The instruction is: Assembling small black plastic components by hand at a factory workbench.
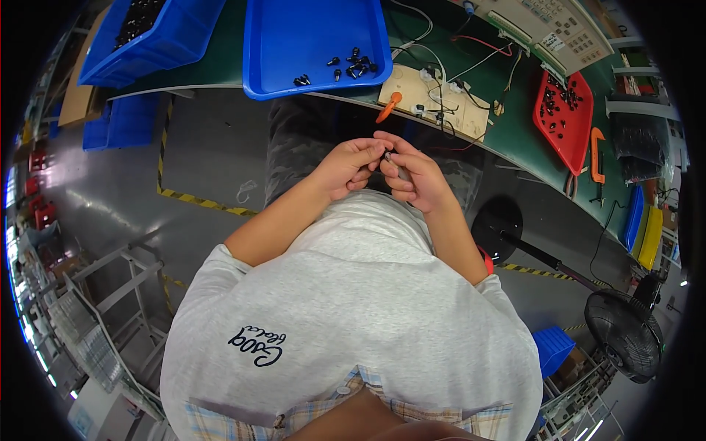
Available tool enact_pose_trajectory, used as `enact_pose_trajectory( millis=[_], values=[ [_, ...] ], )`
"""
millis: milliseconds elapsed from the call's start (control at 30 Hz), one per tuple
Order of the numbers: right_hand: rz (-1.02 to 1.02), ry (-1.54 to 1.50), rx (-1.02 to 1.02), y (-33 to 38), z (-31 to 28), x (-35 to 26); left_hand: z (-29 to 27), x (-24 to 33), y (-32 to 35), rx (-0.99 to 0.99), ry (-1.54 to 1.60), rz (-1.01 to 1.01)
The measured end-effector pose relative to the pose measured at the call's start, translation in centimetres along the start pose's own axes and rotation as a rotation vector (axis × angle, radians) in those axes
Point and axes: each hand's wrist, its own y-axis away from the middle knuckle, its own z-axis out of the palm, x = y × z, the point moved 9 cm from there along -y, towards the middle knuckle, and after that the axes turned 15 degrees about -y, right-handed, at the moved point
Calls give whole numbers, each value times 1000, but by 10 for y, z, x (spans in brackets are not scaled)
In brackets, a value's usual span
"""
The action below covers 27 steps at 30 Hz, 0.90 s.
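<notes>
My left hand (348, 167) and my right hand (414, 175) meet over my lap, just below the bench edge. Their fingertips pinch a small dark part (387, 156) between them; the fingers hide most of it. Right of it, a thin grey piece (404, 175) lies in my right hand. A blue tray (294, 33) on the green bench (515, 136) above my hands holds several small black parts (351, 65).
A beige fixture board (408, 87) with wires and an orange-handled tool (388, 106) sits at the bench edge. A red tray (568, 128) of dark parts lies to the right, a blue bin (158, 37) to the left. A black fan (624, 332) stands on the floor at the right.
</notes>
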Motion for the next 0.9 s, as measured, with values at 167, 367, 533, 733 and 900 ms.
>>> enact_pose_trajectory(
  millis=[167,367,533,733,900],
  values=[
    [-14,73,66,0,1,1,0,6,3,71,-100,25],
    [-79,91,64,-3,2,1,4,5,2,19,-48,19],
    [-357,-39,200,-1,-8,-20,-9,-20,-4,127,146,-99],
    [-467,-94,260,-4,-14,-40,-48,-39,-7,387,219,-156],
    [-479,-85,255,-4,-12,-43,-52,-35,-13,407,232,-107]
  ],
)
